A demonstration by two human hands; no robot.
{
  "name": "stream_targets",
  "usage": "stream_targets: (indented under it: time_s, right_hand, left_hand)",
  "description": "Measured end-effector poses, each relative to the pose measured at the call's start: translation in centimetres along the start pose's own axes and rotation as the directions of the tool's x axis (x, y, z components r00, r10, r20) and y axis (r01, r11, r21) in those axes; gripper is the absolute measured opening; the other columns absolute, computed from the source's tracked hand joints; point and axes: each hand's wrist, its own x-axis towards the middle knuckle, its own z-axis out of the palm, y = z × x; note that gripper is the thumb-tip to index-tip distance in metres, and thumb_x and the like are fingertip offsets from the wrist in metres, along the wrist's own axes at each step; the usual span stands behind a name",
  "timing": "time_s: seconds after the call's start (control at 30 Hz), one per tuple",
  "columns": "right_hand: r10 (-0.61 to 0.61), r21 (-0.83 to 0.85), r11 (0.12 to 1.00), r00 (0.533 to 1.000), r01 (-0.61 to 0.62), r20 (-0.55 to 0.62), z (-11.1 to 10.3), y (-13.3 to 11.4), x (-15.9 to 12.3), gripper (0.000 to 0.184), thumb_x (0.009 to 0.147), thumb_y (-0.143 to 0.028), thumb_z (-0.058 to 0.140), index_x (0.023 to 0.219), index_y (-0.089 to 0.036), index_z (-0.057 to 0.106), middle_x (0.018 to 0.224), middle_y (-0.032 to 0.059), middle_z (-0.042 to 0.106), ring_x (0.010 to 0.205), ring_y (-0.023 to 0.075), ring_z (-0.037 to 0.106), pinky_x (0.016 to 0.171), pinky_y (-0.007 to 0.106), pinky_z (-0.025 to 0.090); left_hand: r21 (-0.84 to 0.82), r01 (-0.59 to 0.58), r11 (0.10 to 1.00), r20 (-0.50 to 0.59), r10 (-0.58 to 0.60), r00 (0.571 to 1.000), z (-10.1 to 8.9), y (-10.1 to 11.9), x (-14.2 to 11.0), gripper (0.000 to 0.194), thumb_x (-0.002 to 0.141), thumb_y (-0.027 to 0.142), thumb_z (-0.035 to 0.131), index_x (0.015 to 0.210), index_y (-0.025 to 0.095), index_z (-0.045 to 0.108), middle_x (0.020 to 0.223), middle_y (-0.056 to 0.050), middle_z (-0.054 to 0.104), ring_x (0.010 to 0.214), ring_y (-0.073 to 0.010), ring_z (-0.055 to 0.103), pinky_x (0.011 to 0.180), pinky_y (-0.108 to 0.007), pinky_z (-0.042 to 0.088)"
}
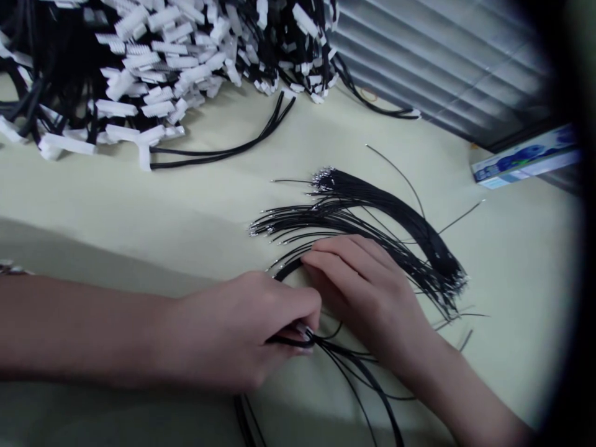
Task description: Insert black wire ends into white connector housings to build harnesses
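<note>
My left hand (242, 323) is closed in a fist around a bunch of black wires (367, 366). Something small and whitish, perhaps a connector (305, 330), peeks out by its thumb; the fingers hide most of it. Several wires fan out from there to the lower right, and others hang below the fist. Just right of it, my right hand (367, 285) has its fingers pressed together at a black cable (289, 268). Beyond its knuckles lies a loose spread of black wires with bare metal tips (321, 220). Behind that rests a denser wire bundle (386, 202).
A large heap of white connectors with black wires (172, 62) covers the back left of the table (209, 205). One connector with wires (145, 155) lies before it. A blue and white box (526, 155) stands at the right, near a grey ribbed surface (433, 49).
</note>
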Motion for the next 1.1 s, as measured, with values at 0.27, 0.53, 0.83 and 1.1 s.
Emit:
stream_targets:
  time_s: [0.27,0.53,0.83,1.1]
  right_hand:
    - [-0.195,-0.019,0.98,0.977,0.197,0.083,-0.9,0.0,0.5,0.024,0.097,-0.009,0.041,0.103,-0.005,0.064,0.102,0.0116,0.065,0.097,0.0232,0.057,0.085,0.039,0.046]
    - [-0.264,-0.236,0.93,0.96,0.28,0.096,-0.3,0.1,0.3,0.019,0.091,-0.006,0.043,0.096,-0.006,0.061,0.093,0.0121,0.064,0.087,0.0256,0.058,0.075,0.04,0.047]
    - [0.453,0.177,0.888,0.877,-0.425,-0.162,-1.7,-0.5,-1.3,0.011,0.095,-0.021,0.049,0.107,-0.02,0.05,0.086,0.001,0.06,0.071,0.0096,0.06,0.057,0.019,0.048]
    - [0.15,0.178,0.974,0.988,-0.142,-0.031,-4.0,-2.5,-2.8,0.022,0.086,-0.008,0.059,0.106,-0.018,0.06,0.091,0.0041,0.062,0.079,0.0118,0.06,0.064,0.021,0.051]
  left_hand:
    - [0.029,0.0,1.0,-0.015,0.001,1.0,0.0,-0.1,0.2,0.007,0.08,0.017,0.051,0.074,0.019,0.048,0.062,0.007,0.051,0.055,-0.0063,0.041,0.049,-0.017,0.028]
    - [0.028,-0.019,0.999,-0.048,0.021,0.999,0.1,-0.2,0.1,0.009,0.079,0.014,0.053,0.073,0.018,0.048,0.06,0.007,0.049,0.054,-0.0055,0.039,0.049,-0.017,0.027]
    - [-0.204,0.101,0.974,-0.055,-0.115,0.992,0.0,-0.2,0.5,0.007,0.085,0.024,0.056,0.081,0.02,0.052,0.06,0.007,0.054,0.051,-0.0043,0.047,0.048,-0.012,0.035]
    - [-0.501,0.195,0.843,-0.048,-0.252,0.966,0.4,-0.3,0.6,0.009,0.083,0.028,0.058,0.08,0.022,0.052,0.065,0.006,0.06,0.053,-0.0085,0.056,0.047,-0.017,0.048]
